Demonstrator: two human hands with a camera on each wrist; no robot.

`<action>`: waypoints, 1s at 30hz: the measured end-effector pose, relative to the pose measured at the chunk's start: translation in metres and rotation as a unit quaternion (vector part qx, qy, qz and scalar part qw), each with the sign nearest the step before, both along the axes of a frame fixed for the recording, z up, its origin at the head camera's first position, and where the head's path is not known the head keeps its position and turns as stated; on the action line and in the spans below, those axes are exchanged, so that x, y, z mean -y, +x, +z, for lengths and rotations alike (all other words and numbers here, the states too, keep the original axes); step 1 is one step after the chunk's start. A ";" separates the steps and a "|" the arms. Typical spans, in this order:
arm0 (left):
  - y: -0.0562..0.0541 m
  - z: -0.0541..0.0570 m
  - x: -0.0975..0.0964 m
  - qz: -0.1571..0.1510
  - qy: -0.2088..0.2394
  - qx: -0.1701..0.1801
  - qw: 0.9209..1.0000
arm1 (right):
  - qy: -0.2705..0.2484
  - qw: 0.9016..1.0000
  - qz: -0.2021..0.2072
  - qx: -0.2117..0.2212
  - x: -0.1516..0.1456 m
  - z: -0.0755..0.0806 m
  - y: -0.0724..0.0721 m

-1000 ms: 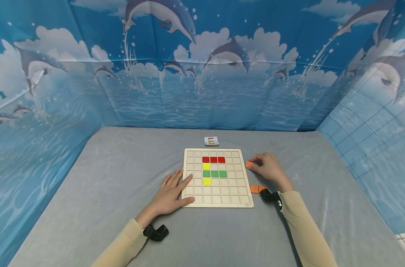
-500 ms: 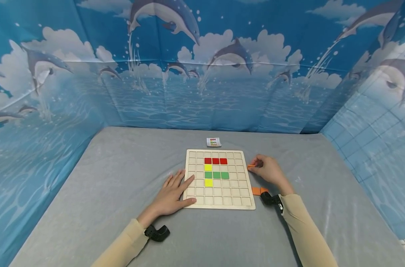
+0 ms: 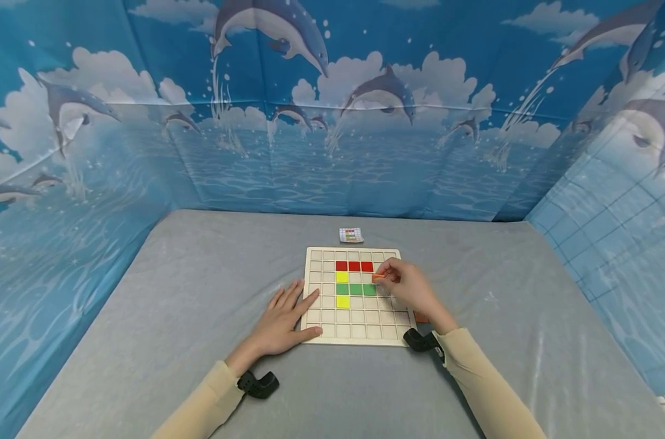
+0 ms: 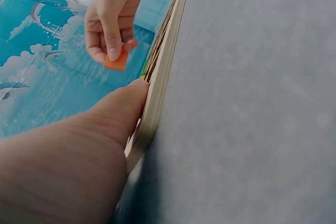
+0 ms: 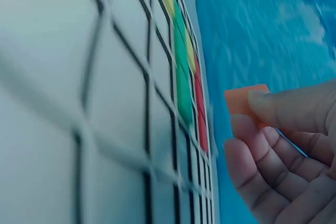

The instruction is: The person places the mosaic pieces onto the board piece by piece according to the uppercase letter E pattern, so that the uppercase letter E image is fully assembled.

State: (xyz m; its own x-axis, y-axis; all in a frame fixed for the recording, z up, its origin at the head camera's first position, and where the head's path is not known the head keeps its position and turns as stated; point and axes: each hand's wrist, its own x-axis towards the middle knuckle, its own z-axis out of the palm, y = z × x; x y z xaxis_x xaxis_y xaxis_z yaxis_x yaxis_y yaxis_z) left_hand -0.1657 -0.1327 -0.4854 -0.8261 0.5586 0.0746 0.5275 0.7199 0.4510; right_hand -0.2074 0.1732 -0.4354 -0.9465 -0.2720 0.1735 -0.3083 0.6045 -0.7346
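Observation:
My right hand point(image 3: 411, 285) pinches a small square orange tile point(image 5: 239, 99) between thumb and fingertips. It holds the tile above the wooden grid board point(image 3: 359, 331), near the right end of the green row; the right wrist view shows it apart from the board. With fingers spread, my left hand point(image 3: 277, 320) rests at the board's left edge, thumb and index finger over the rim. Set in the grid are a row of three red tiles point(image 3: 354, 266), a row of three green tiles point(image 3: 356, 289), and two yellow tiles point(image 3: 342, 302) in the leftmost of those columns.
Beyond the board lies a small card point(image 3: 351, 235) printed with a coloured grid. Orange on the table, partly hidden by my right wrist, shows at least one more tile point(image 3: 422, 317) against the board's right edge. A dolphin-print curtain point(image 3: 288, 177) borders the grey tabletop point(image 3: 200, 274).
My right hand has moved left with the orange tile, from beside the board's right edge to over the grid. My left hand has stayed on the board.

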 end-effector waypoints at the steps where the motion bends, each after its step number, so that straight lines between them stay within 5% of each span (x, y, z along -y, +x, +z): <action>1: 0.000 -0.001 0.000 0.000 0.001 0.000 1.000 | 0.001 1.000 0.006 0.003 0.005 -0.002 0.002; 10: 0.001 -0.001 0.000 0.000 0.007 -0.019 1.000 | -0.007 0.996 0.079 0.028 0.037 -0.015 0.015; 30: 0.000 0.001 -0.001 0.002 0.000 -0.015 1.000 | -0.001 0.990 0.136 0.041 0.049 -0.015 0.025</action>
